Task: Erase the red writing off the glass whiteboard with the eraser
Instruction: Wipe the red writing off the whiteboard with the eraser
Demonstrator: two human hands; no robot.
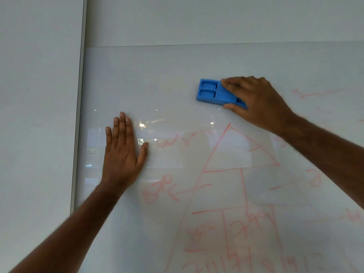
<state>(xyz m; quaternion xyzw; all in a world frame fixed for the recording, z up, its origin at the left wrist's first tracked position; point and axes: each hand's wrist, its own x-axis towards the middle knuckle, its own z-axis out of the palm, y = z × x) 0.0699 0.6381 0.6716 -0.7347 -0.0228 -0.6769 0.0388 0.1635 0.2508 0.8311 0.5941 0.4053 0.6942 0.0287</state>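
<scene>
Gripping a blue moulded eraser [216, 93], right hand [254, 99] above faint red writing [236, 150]

Both forearms bare, hairy; left hand [122, 154], right hand [254, 99] ungloved.

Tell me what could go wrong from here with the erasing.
The right hand grips only one end of the blue eraser, so uneven pressure may leave streaks. The eraser sits above the red triangle on glass that looks bare, so strokes here may remove nothing. The left hand lies flat beside red scribbles; sliding it could smear them.
</scene>
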